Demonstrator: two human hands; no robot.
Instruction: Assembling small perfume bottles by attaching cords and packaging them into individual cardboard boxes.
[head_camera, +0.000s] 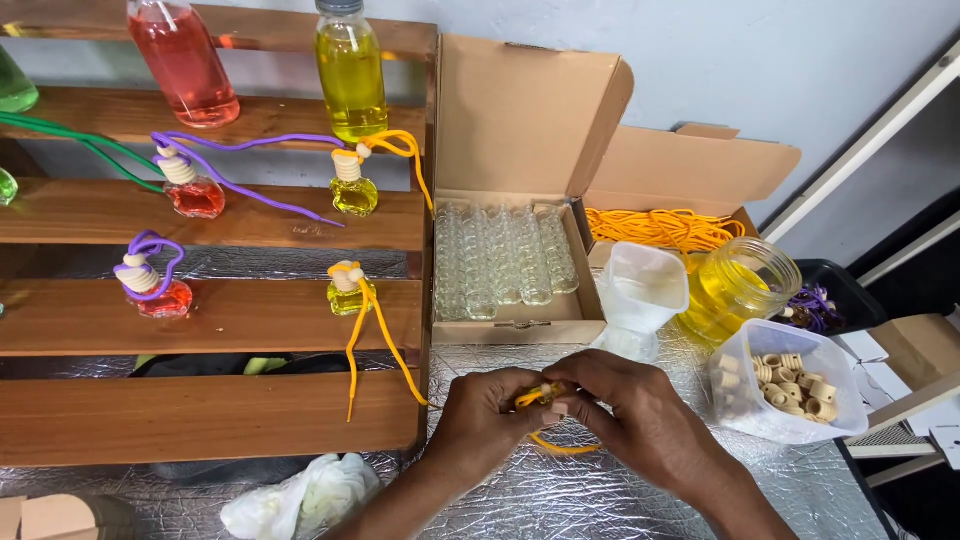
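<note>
Both the left hand (487, 412) and right hand (622, 408) pinch a small glass bottle (543, 393), mostly hidden. Its orange cord (560, 447) hangs limp. It is probably light and fragile, so best gripped by the body.

wooden shelf (210, 315), glass jar (738, 285), tub of caps (790, 385)

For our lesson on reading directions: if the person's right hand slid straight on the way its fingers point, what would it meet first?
The right hand points left, so it would first meet the left hand, which it already touches around the small yellow-corded item. Depth looks level, though that is hard to judge.
</note>
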